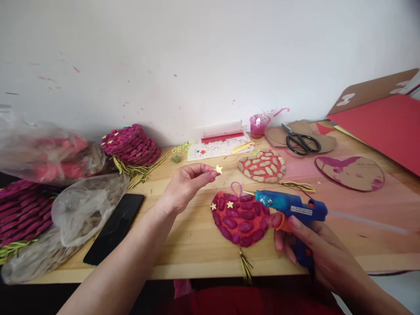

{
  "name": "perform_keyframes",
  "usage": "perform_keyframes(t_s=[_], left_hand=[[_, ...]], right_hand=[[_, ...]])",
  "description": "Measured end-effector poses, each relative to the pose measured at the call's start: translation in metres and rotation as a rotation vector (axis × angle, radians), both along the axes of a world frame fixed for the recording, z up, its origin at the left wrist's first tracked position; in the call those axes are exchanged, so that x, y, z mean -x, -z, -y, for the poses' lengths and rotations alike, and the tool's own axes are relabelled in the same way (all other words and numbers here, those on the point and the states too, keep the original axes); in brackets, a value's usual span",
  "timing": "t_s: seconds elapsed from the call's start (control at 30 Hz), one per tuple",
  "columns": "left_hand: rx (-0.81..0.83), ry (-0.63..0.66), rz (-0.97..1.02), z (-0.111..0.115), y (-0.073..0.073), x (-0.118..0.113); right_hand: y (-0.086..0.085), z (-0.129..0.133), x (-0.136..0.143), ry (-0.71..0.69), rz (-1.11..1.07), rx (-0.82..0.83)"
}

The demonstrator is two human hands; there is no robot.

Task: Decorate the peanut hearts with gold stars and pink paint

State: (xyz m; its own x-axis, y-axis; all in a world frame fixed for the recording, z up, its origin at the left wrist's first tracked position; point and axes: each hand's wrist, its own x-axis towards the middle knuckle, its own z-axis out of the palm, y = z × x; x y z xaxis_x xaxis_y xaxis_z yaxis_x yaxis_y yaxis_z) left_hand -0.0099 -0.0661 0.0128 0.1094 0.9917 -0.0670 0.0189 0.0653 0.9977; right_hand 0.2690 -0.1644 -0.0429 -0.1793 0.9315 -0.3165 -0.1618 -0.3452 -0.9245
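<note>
— Where's the left hand (pixel 180 187)?
— Over the counter (pixel 183 258), fingers pinching a pale yellow star (pixel 218 169).
— And the magenta ornament (pixel 246 214)?
— On the counter, nearer the person and rightward of those fingers; its loop (pixel 232 189)-to-tassel (pixel 246 264) line runs toward the counter's front edge.
— Which hand's nearer?
— The right hand (pixel 323 249), by its right side, fingers round a blue glue gun (pixel 284 202), nozzle (pixel 249 193) leftward.

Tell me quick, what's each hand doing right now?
Left hand: closed, pinching a pale yellow star.
Right hand: closed around a blue glue gun.
</note>
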Motion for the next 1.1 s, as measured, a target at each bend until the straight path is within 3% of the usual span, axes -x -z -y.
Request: perform_keyframes(t_s=[0.3, 0.57, 0.83, 0.93, 1.1], left_hand=[[0.060, -0.057, 0.089, 0.051, 0.012, 0.009], [0.108, -0.087, 0.109, 0.068, 0.025, 0.013], [0.080, -0.082, 0.086, 0.074, 0.031, 0.018], [0.012, -0.105, 0.005, 0.077, 0.034, 0.021], [-0.149, -0.153, -0.296, 0.081, 0.041, 0.022]], right_hand=[[-0.003, 0.000, 0.002, 0.074, 0.003, -0.035], [-0.021, 0.008, 0.010, 0.105, 0.058, -0.041], [-0.009, 0.011, 0.002, -0.081, 0.346, -0.226], [-0.018, 0.015, 0.006, -0.113, 0.460, -0.294], [-0.045, 0.018, 0.017, -0.225, 0.725, -0.485]])
